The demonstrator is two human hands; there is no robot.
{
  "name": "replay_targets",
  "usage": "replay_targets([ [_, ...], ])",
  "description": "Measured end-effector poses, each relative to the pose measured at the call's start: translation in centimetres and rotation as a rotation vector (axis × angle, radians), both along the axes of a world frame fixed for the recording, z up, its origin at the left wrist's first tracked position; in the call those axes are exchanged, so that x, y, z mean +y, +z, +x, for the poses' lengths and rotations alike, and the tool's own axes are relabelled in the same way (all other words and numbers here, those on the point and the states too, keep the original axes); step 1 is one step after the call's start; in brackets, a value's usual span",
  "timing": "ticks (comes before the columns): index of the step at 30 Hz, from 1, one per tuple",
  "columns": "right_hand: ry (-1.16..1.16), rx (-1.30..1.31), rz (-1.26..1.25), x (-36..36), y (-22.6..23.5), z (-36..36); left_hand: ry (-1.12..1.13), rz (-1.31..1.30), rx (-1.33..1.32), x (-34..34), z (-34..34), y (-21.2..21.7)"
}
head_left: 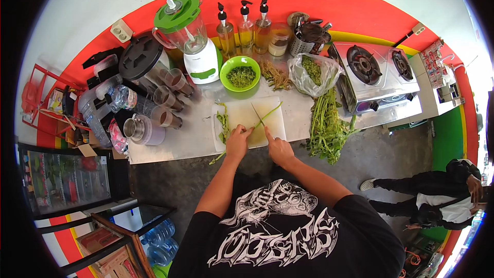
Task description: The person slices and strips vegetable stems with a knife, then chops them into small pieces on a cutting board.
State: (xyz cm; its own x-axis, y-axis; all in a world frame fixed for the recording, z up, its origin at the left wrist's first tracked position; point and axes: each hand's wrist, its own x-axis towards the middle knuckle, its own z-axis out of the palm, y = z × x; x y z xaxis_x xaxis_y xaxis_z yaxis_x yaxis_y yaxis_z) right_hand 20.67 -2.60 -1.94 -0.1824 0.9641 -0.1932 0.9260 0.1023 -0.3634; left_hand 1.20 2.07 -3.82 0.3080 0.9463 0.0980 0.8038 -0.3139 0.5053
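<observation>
On a pale cutting board (247, 108), my left hand (237, 141) is closed on a green vegetable stem (271, 114) that runs toward the board's upper right. My right hand (278, 149) grips a knife (257, 113), its blade lying across the stem. The knife's handle is hidden in my fist. Leafy green trimmings (222, 123) lie along the board's left side. Beyond the board stands a green bowl (226, 80) of chopped greens. To the right, a bunch of leafy stems (327, 128) hangs over the table's front edge.
A plastic bag (329, 81) of greens sits beside a two-burner gas stove (368, 80). Farther back are a green-lidded blender (193, 36) and several pump bottles (246, 31). Dark-filled cups (166, 117) and a metal flask (140, 129) stand at left. A person (437, 195) is at far right.
</observation>
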Motion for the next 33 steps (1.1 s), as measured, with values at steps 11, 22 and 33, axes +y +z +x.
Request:
replay_targets([
  [11, -0.028, 0.059, 0.000, 1.6, -1.3, 0.4, 0.081, -0.019, -0.207, -0.6, -0.8, 1.2],
  [22, -0.226, 0.279, 0.134, 0.0, 1.3, 4.8, 0.117, -0.029, -0.488, 4.5, 4.8, 3.1],
  [33, -0.198, 0.294, 0.100, -1.6, 0.6, 8.0, 0.115, -0.071, -0.294, 7.4, 9.0, -0.3],
])
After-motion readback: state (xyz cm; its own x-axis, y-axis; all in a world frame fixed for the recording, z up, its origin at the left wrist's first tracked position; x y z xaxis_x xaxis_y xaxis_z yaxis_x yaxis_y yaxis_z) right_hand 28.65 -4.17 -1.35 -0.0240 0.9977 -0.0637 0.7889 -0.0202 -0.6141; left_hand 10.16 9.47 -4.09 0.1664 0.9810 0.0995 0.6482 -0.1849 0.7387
